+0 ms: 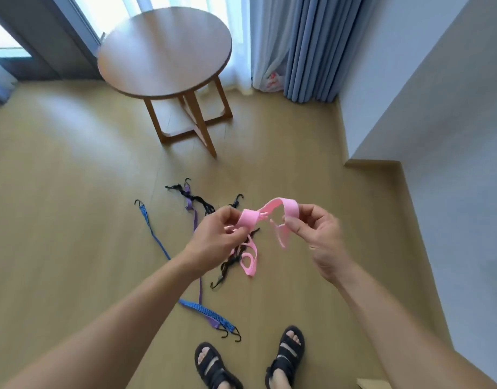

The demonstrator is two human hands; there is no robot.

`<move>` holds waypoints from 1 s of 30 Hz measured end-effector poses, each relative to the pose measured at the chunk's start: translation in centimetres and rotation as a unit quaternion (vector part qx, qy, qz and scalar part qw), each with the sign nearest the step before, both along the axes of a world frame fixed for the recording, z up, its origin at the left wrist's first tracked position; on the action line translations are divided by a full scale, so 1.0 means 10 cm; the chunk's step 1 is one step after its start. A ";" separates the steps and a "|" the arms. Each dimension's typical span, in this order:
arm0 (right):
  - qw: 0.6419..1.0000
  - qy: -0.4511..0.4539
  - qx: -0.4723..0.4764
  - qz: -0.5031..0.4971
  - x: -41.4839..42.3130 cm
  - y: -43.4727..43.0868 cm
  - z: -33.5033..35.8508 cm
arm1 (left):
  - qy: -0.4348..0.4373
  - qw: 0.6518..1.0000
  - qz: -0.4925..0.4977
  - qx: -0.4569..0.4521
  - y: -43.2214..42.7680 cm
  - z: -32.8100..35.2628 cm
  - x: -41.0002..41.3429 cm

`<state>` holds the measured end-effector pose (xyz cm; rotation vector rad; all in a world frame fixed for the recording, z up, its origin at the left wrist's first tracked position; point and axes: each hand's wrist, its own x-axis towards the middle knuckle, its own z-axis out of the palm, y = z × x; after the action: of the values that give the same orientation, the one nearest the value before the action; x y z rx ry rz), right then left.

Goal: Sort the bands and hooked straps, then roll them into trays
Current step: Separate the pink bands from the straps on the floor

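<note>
A pink band (283,205) arches in the air between my two hands. My left hand (217,234) pinches its rolled end, and my right hand (316,231) pinches the other part; loose pink loops hang down below. On the wooden floor underneath lie a blue hooked strap (154,234), a purple hooked strap (189,202) and black hooked straps (198,200), partly tangled. The blue and purple straps run toward my feet and end in black hooks (231,334). No tray is in view.
A round wooden table (164,50) stands beyond the straps, near the window and blue curtains (311,49). A white wall (438,136) with a step runs along the right. My sandalled feet (250,360) stand at the bottom edge.
</note>
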<state>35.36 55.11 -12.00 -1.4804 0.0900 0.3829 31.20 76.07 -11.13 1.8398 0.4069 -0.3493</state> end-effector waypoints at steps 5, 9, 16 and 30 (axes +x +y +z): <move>0.993 -0.117 -0.014 0.014 -0.12 -0.31 1.10 | -0.148 0.988 0.004 0.053 -0.26 1.03 0.02; 0.989 -0.145 0.017 -0.009 -0.23 -0.49 1.66 | -0.198 0.977 -0.041 -0.064 -0.41 1.64 0.00; 0.966 -0.222 0.022 -0.128 -0.81 -0.65 2.28 | -0.267 0.936 -0.107 -0.204 -0.68 2.18 -0.10; 0.937 -0.182 -0.085 -0.285 -2.63 -0.69 2.61 | -0.219 0.850 -0.444 -0.182 -1.18 2.41 -0.93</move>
<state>9.07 48.24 14.12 -1.5939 0.2537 -0.3781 21.85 64.22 12.94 1.5576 -0.8193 -0.5595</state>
